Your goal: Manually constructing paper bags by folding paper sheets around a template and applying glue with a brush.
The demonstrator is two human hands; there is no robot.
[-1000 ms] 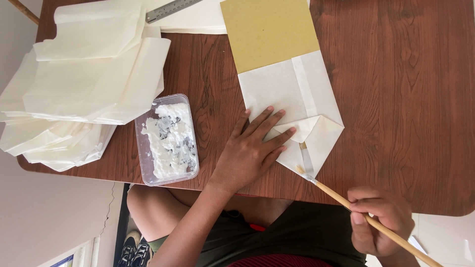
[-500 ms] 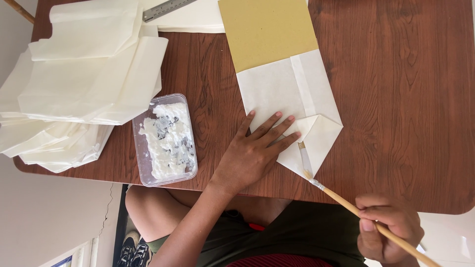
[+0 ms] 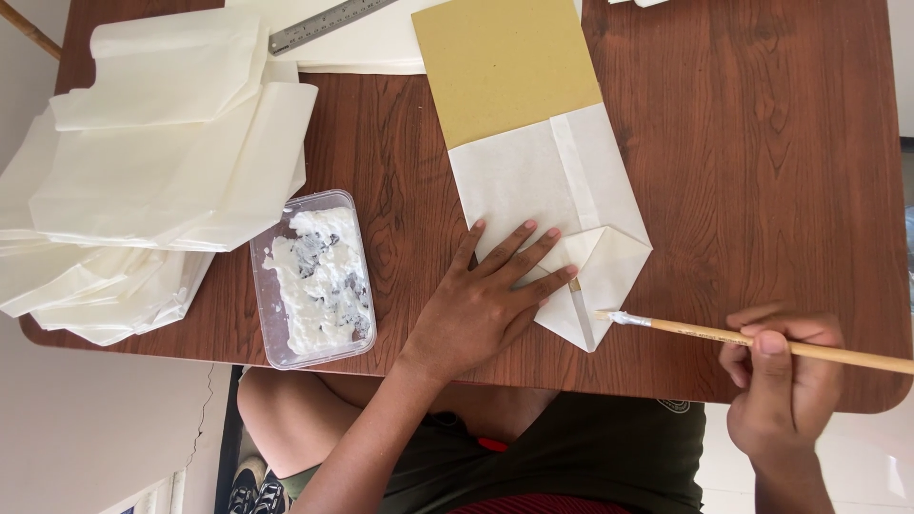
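Observation:
My left hand [image 3: 486,300] lies flat, fingers spread, on a folded white paper bag [image 3: 552,190] on the brown wooden table [image 3: 762,171]. The bag's near end is folded into a pointed flap [image 3: 600,286]. A tan cardboard sheet [image 3: 505,67] sticks out of the bag's far end. My right hand [image 3: 776,376] grips a thin wooden brush [image 3: 762,340] near the table's front edge. The brush lies almost level, and its white-coated tip [image 3: 619,317] sits just right of the flap.
A clear plastic tub of white paste [image 3: 314,276] stands left of my left hand. A heap of white paper sheets [image 3: 143,181] covers the table's left side. A metal ruler [image 3: 328,21] rests on more paper at the back. My legs show below the table edge.
My right hand has risen and swung the brush from a steep slant to nearly level, with its tip drawn off the flap to the right. My left hand stays pressed on the bag.

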